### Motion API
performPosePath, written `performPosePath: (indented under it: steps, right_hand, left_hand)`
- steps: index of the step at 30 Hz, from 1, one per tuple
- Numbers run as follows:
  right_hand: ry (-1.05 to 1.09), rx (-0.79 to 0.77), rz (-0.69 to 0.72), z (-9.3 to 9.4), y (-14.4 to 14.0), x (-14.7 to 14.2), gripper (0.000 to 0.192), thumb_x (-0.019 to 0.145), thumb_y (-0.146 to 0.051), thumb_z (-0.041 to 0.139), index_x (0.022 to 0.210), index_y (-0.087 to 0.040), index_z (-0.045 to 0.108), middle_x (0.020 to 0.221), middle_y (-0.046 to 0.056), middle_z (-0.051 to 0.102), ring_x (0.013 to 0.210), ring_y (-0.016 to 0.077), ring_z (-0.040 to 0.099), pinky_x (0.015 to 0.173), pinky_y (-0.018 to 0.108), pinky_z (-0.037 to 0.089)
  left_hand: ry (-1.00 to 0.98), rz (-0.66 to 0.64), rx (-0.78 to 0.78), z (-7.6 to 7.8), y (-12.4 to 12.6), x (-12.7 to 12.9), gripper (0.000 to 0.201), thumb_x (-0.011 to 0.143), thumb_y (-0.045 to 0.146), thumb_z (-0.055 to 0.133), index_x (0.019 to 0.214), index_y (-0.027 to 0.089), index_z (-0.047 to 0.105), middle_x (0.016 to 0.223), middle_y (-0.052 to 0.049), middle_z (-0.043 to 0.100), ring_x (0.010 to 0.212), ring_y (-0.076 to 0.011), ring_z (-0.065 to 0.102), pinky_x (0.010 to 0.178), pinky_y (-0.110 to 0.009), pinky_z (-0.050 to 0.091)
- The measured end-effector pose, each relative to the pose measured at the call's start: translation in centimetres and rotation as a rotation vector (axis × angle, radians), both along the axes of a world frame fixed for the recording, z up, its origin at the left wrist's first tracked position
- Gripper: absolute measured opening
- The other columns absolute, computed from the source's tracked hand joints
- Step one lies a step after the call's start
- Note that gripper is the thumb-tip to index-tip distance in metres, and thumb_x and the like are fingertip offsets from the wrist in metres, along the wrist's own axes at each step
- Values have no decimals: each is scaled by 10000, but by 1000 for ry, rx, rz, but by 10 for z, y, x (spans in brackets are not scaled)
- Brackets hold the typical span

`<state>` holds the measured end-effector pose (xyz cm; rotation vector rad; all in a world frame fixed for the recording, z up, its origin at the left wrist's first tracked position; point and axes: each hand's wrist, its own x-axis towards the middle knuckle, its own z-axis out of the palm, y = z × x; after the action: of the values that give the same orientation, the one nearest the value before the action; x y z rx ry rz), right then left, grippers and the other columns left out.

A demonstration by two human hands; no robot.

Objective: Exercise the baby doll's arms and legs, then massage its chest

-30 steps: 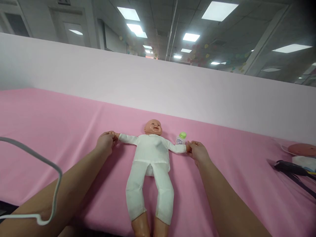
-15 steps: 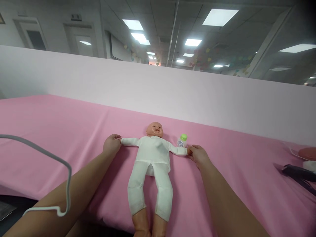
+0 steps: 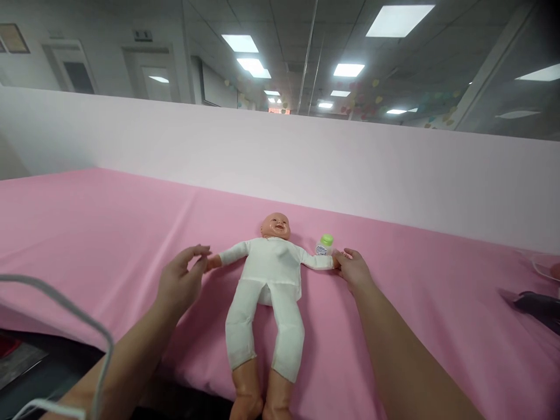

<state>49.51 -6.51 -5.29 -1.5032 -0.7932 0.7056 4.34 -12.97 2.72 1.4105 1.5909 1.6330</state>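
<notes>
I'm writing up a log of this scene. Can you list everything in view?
Doll: one, peach, lying face up, centre, in white clothes
Bottle: one, whitish with green cap, by the doll's arm at picture right
Sheet: one, pink, under the doll
Panel: one, white, behind the sheet
Cable: one, pale grey, left edge
Unidentified object: one, black, right edge
Doors: two, pale, upper left
Ceiling lights: several, white, top
Left hand: one, bare, fingers parted, beside the doll's hand, contact unclear
Right hand: one, bare, holding the doll's other hand
</notes>
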Motion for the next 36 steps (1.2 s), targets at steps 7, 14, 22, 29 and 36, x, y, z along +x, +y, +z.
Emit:
performPosePath:
  steps: [7,14,22,29,36]
  right_hand:
    - [-29,-24,-4,1,-6,-3,645,706,-481,843,1266,-262,611,1345,119,663,1079,287,710,826,374,650]
    - [-33,-19,1,3,-9,-6,702,701,-489,847,1307,-247,589,1338,129,660,1052,280,718,820,373,654]
    - [7,-2,116,8,-10,-7,1051,627,-349,909,1532,-296,377,1448,128,569,1060,272,722,759,385,676]
    - [141,121,42,7,-4,-8,1043,595,-319,926,1492,-297,394,1506,142,514,1078,267,718,797,394,676]
    - [222,234,57,16,-5,-19,467,640,-346,891,1003,-177,651,1169,109,721,1062,263,722,950,407,632]
  left_hand:
    - [353,-119,123,-23,-90,3,150,837,342,685,971,309,743,1122,-62,734,1081,-325,684,949,-409,564]
    - [525,-464,325,-84,-170,33,590,729,553,851,1273,390,692,1273,-120,676,1137,-357,681,889,-421,628]
    - [611,-278,297,-85,-149,14,638,628,535,893,1227,395,727,1380,-109,668,1272,-439,612,980,-540,594]
    - [-83,-331,-233,-45,-158,2,466,748,583,798,1165,410,681,790,-38,747,589,-316,726,496,-441,621]
    - [-697,-363,-443,-39,-159,9,538,766,640,766,1221,372,659,1005,-77,769,795,-303,748,668,-450,636]
